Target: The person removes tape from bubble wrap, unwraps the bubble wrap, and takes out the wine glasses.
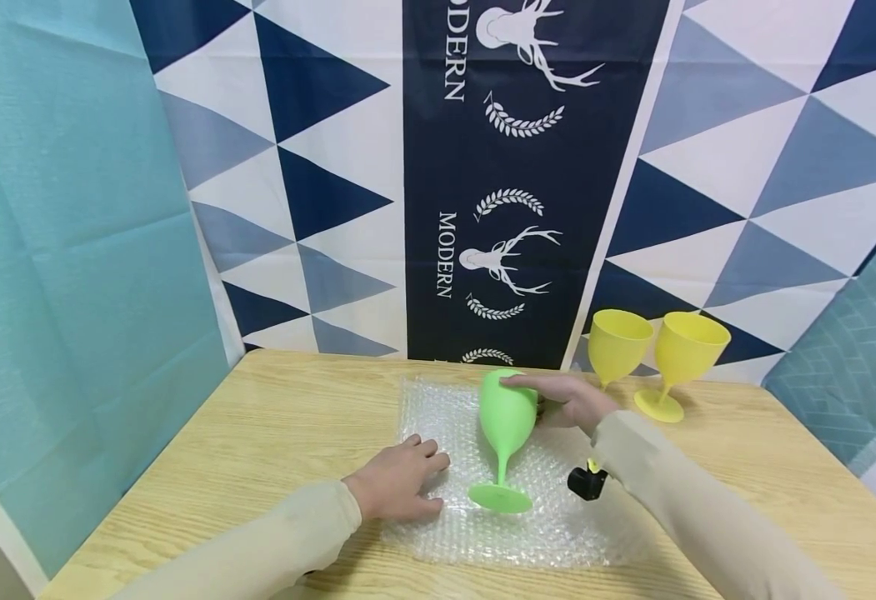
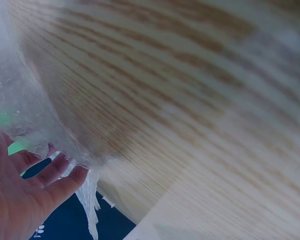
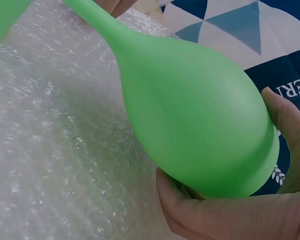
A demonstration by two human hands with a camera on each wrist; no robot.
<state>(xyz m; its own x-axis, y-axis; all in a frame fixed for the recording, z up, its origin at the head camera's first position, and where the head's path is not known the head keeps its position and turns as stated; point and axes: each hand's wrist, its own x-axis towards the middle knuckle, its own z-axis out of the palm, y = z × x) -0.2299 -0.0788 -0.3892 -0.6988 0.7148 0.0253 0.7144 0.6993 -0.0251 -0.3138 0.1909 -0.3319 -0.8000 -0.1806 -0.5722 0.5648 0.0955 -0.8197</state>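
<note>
A green plastic goblet (image 1: pixel 508 408) lies tipped over above a sheet of bubble wrap (image 1: pixel 438 542), its round foot toward me and its bowl toward the wall. My right hand (image 1: pixel 568 402) grips the bowl near the rim, thumb on one side and fingers curled on the other, as the right wrist view shows on the green bowl (image 3: pixel 195 110). At the wrap's left edge, my left hand (image 1: pixel 398 479) rests with loosely spread fingers. In the left wrist view its fingers (image 2: pixel 67 187) touch the edge of the wrap (image 2: pixel 35 95).
Two yellow goblets (image 1: pixel 693 337) stand upright at the back right of the wooden table (image 1: pixel 295 408). Behind the table hangs a patterned cloth (image 1: pixel 340 192), with a teal curtain (image 1: pixel 92 208) on the left. A small black camera (image 1: pixel 586 482) sits at my right wrist.
</note>
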